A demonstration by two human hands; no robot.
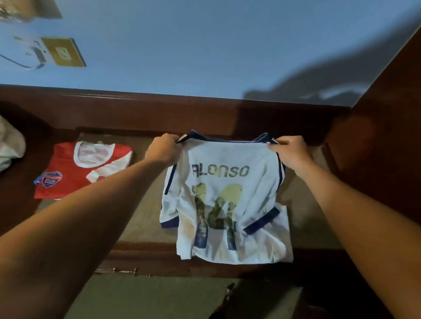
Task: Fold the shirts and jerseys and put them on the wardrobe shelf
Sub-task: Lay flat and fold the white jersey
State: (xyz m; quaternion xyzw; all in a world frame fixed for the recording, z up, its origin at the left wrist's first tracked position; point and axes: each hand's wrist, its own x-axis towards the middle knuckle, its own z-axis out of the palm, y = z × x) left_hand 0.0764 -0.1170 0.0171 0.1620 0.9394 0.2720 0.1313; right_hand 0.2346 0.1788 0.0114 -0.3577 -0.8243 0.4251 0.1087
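A white jersey point(227, 203) with navy trim, the name ALONSO and a gold number on its back lies on the brown shelf surface point(144, 219). Its sleeves are folded inward and its hem hangs over the front edge. My left hand point(163, 148) pinches the left shoulder by the collar, and my right hand point(290, 152) pinches the right shoulder. To the left, a folded red and white jersey point(71, 175) with a blue badge rests on the same surface.
Dark wooden panels rise behind point(158, 111) and to the right point(393, 143) of the shelf. A pale cloth bundle point(0, 145) lies at the far left. A blue wall above carries a brass socket plate point(62, 51). The shelf's wooden front edge point(147, 258) runs below the jerseys.
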